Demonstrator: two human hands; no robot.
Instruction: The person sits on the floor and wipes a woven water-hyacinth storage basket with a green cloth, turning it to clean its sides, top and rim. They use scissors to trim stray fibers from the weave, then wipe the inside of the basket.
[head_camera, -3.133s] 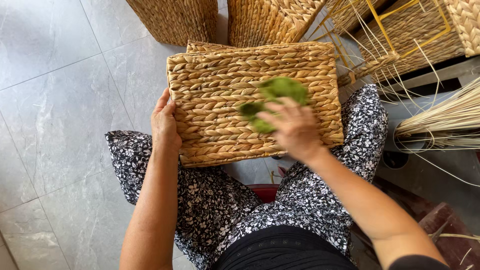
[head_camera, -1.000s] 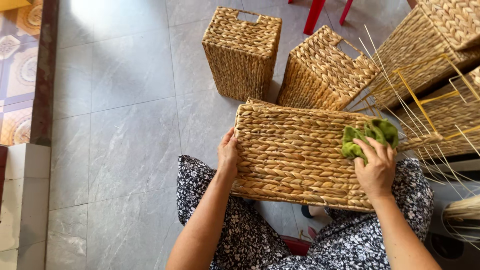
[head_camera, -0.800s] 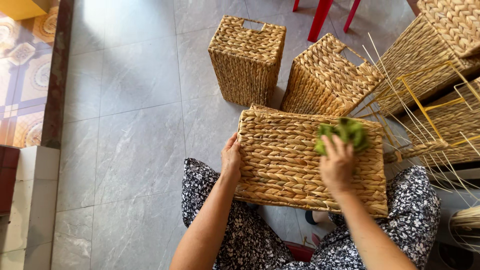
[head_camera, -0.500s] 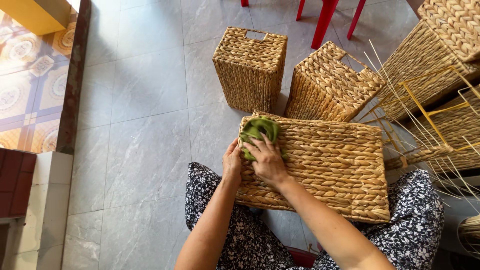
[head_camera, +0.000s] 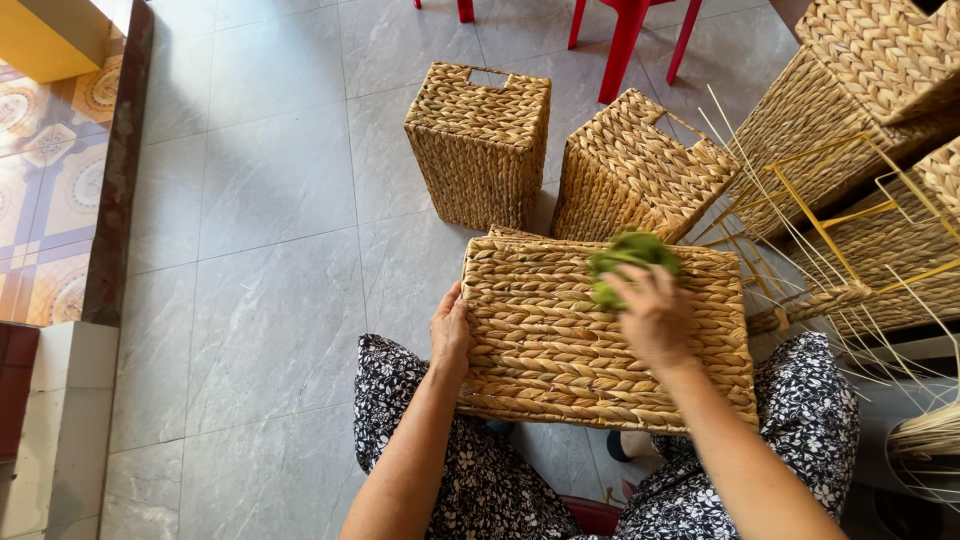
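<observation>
A: What does the person hold here?

B: A flat, rectangular woven basket lies across the knees, on a lap covered in black cloth with small white flowers. Its surface is thick braided straw, tan and rough, in horizontal rows. The left hand grips its left edge, with the thumb on the top face and the fingers curled under the rim, so those fingers are hidden.

A: And the other hand?

B: The right hand presses a green cloth on the upper right part of the basket. The fingers are bent around the cloth, closed on it. The cloth and the hand are blurred, so I cannot tell the fabric exactly; it looks soft and crumpled.

A: What stands around?

B: On the grey, smooth floor tiles two tall square baskets of the same braided straw stand just beyond the flat one: the left one upright with a cut handle hole, the right one tilted. At the right are more woven pieces and a thin yellow wire frame, with loose pale straws sticking out. They are cut by the picture edge. Red chair legs show at the top, only the lower parts.
</observation>
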